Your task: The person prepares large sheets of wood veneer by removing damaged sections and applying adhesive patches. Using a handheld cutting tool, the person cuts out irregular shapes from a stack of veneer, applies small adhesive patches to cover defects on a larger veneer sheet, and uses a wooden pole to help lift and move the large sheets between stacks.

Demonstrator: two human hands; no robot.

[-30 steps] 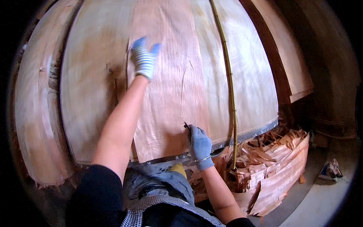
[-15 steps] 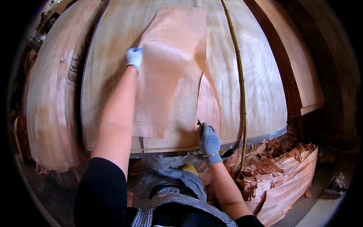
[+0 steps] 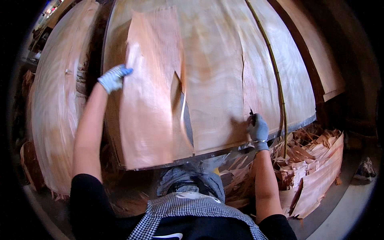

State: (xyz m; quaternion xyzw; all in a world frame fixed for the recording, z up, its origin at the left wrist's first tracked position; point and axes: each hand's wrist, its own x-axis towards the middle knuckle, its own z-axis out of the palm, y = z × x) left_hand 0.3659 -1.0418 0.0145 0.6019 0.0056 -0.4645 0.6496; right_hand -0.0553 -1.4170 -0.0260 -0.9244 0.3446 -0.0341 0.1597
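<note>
My left hand [image 3: 115,78], in a white glove with blue fingertips, grips the left edge of a long reddish wood veneer piece [image 3: 146,108]. The piece is raised and bowed, with a torn slit along its right side. Beneath it spreads a large pale veneer sheet [image 3: 216,72] on a stack. Near the stack's front edge, my right hand [image 3: 259,130], in a grey glove, is closed around a small dark knife [image 3: 251,112]. Only its tip shows clearly. A narrow reddish gap [image 3: 251,88] in the pale sheet lies just beyond that hand.
A long thin pole [image 3: 277,72] lies lengthwise over the stack's right part. Torn veneer scraps [image 3: 312,168] are heaped below the front right edge. Another veneer stack [image 3: 58,108] stands at left, and more sheets [image 3: 316,48] lie at far right.
My left hand has carried the veneer piece leftward and nearer, off the middle of the stack. My right hand still holds the knife and appears farther right. The whole view has also shifted.
</note>
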